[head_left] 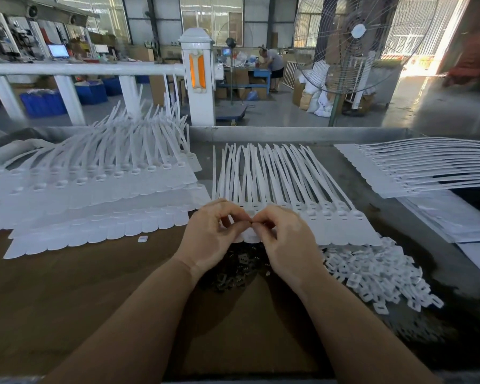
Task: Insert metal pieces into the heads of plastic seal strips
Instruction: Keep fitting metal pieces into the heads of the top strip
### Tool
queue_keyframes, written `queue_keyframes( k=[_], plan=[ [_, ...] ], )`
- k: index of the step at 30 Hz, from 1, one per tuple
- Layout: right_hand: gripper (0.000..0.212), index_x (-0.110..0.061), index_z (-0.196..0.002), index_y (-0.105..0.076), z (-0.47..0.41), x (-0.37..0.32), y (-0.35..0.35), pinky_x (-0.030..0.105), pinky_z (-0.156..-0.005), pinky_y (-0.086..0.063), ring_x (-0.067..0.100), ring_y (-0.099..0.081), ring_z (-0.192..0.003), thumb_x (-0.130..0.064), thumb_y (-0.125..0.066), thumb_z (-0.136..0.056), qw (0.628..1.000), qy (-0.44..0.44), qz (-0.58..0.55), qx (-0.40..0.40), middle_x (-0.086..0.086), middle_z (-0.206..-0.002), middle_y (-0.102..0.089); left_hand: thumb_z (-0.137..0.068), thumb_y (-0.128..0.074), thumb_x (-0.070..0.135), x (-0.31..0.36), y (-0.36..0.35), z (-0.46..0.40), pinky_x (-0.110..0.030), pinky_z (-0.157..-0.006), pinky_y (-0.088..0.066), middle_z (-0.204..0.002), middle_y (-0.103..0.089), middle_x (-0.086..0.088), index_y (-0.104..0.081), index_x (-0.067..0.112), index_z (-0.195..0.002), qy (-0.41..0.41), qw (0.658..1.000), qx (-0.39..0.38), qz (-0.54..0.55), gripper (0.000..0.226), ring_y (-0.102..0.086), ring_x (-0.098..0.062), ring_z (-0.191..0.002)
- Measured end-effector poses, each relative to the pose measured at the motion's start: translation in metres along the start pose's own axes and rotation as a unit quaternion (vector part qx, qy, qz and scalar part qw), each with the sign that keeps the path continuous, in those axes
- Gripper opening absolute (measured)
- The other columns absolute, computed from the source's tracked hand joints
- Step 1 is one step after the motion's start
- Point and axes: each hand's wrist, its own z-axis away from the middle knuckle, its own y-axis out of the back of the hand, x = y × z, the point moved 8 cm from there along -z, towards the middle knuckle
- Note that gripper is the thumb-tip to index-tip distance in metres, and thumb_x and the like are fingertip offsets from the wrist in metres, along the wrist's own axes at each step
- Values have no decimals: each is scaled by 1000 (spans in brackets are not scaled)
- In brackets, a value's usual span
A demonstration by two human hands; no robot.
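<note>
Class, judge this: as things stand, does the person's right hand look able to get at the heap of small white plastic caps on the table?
Probably yes. The right hand is beside the heap of white plastic caps, and nothing lies between them. Its fingertips seem to pinch something small, which it would need to release first.

the seal strips (277,173) are white plastic, smooth with a soft sheen. the caps (377,281) heaped at right are the same white plastic. the small metal pieces (239,268) look dull grey. the tabletop (75,286) is matt brown board.
</note>
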Motion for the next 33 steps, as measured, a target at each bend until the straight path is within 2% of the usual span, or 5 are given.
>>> queue_keyframes(
  k=[7,15,24,28,33],
  plan=[
    [10,-13,-92,-68,1,3,-4,28,-87,-41,16,-53,-94,-11,-60,-85,999,-8,42,-19,-1,-92,-64,-88,-59,1,-22,9,0,-5,-70,-43,-79,-65,6,-63,19,-90,94,986,64,121,19,-57,6,-67],
    [12,-14,-89,-70,1,7,-7,14,-84,-29,15,-52,-99,-10,-59,-85,997,-11,61,-39,-1,-93,-64,-91,-57,7,-35,18,-1,-3,-63,-38,-83,-62,1,-64,27,-81,128,982,104,92,23,-49,-4,-69],
    [11,-15,-90,-69,2,5,-9,9,-78,-22,13,-50,-102,-13,-59,-86,997,-9,68,-47,-2,-95,-64,-86,-66,10,-44,21,2,-4,-72,-44,-83,-68,8,-67,24,-85,159,970,130,127,14,-60,3,-79],
    [11,-16,-91,-69,2,5,-7,8,-78,-22,11,-49,-100,-13,-59,-86,997,-10,65,-44,-3,-96,-63,-86,-66,10,-49,24,3,-14,-78,-47,-87,-68,4,-65,19,-96,174,965,149,128,14,-61,-1,-84],
    [11,-15,-91,-69,3,4,-8,15,-83,-30,11,-50,-96,-12,-59,-86,996,-8,69,-48,-4,-94,-62,-88,-63,11,-54,29,3,3,-68,-40,-84,-65,17,-69,22,-91,185,961,174,109,13,-57,8,-81]
  ],
)
